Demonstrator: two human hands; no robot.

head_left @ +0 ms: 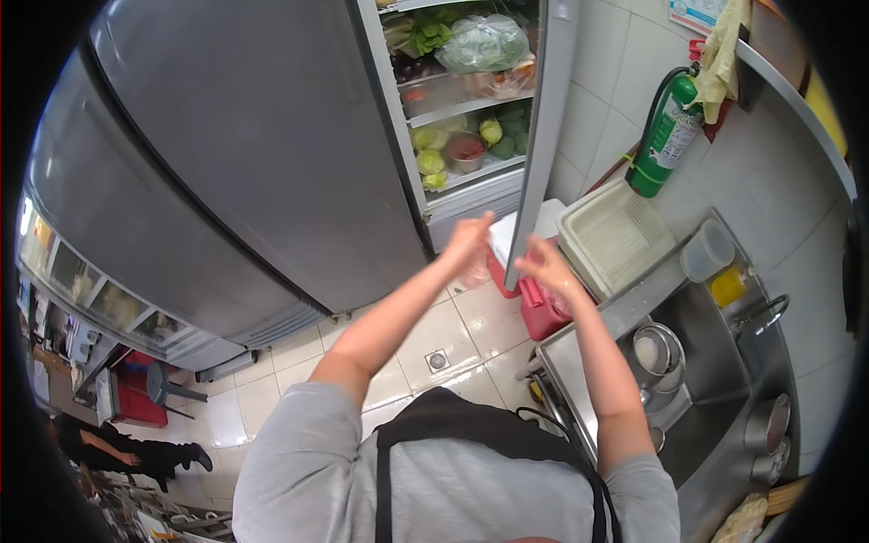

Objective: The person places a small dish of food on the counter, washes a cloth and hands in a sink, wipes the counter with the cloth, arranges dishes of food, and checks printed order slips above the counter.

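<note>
My left hand (468, 242) is stretched out in front of the open fridge, just left of the door's lower edge. Its fingers look curled and slightly blurred, and a pale, see-through patch shows beneath them; I cannot make out what it is. On the other side of the fridge door (540, 118), my right hand (549, 268) has its fingers apart, close to the door edge, with nothing visible in them. Inside the fridge, a clear bag of green vegetables (484, 42) lies on the upper shelf. A metal bowl of reddish food (466, 151) sits lower down, among pale green vegetables (430, 163).
Red containers (543, 312) stand on the floor below my hands. To the right are a white crate (615, 231), a green fire extinguisher (667, 131) and a steel sink (711, 362) with bowls. Another person's legs (154, 452) show at lower left near a stool (167, 385).
</note>
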